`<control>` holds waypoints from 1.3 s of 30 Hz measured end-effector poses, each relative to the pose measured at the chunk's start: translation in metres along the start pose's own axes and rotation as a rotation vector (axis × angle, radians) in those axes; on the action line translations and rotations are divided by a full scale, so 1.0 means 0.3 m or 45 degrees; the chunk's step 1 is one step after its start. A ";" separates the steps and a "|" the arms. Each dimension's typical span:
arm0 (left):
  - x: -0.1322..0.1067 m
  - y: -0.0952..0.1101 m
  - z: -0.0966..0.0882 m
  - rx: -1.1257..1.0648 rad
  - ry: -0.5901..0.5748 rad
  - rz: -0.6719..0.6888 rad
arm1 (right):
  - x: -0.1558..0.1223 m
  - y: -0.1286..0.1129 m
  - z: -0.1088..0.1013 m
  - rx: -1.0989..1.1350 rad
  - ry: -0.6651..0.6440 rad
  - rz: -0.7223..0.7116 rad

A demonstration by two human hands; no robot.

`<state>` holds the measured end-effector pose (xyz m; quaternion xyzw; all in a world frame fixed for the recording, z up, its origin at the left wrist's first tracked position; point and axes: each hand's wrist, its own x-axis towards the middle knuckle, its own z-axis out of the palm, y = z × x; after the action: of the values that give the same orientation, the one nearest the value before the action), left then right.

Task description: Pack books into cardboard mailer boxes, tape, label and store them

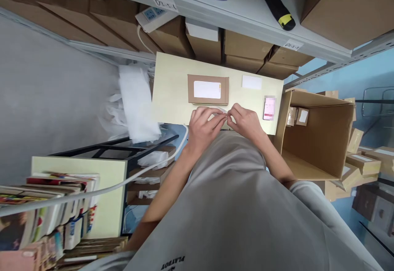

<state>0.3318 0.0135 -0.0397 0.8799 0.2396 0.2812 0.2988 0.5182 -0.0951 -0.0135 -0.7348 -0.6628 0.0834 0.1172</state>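
Note:
My left hand (203, 124) and my right hand (245, 122) meet at the front edge of the pale table. Both are closed in a pinch, fingertips almost touching. Between them shows a small white slip (222, 110), mostly hidden by the fingers; it looks like paper or a label. Just beyond the hands lies a flat brown cardboard box (191, 89) with a white label (207, 89) on its top. Farther right on the table are a white card (251, 82) and a phone (269, 109) with a lit, pinkish screen.
A large open carton (314, 140) at the right holds small boxes. Above the table, a metal shelf (240, 14) carries a black and yellow utility knife (275, 6). White plastic wrap (135, 103) hangs at the left. A white cable (144, 170) crosses near books (61, 205).

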 end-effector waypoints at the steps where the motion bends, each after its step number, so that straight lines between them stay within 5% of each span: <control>1: 0.008 0.010 0.000 0.038 -0.038 0.024 | -0.001 0.000 -0.001 -0.034 -0.011 -0.016; 11: 0.036 0.031 0.012 0.113 -0.199 0.019 | -0.041 0.014 -0.019 0.029 -0.012 0.030; 19: 0.053 -0.056 -0.001 -0.769 0.246 -0.830 | -0.120 0.082 -0.014 0.895 0.534 0.677; 25: 0.019 -0.082 0.014 -1.090 0.279 -1.081 | -0.117 0.078 0.058 1.334 0.343 0.901; 39: -0.012 -0.072 0.014 -1.326 0.142 -1.116 | -0.045 0.083 0.121 1.606 0.144 1.014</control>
<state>0.3264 0.0251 -0.0579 0.4273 0.4223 0.2578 0.7567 0.5305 -0.1084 -0.0558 -0.7158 -0.1659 0.4458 0.5112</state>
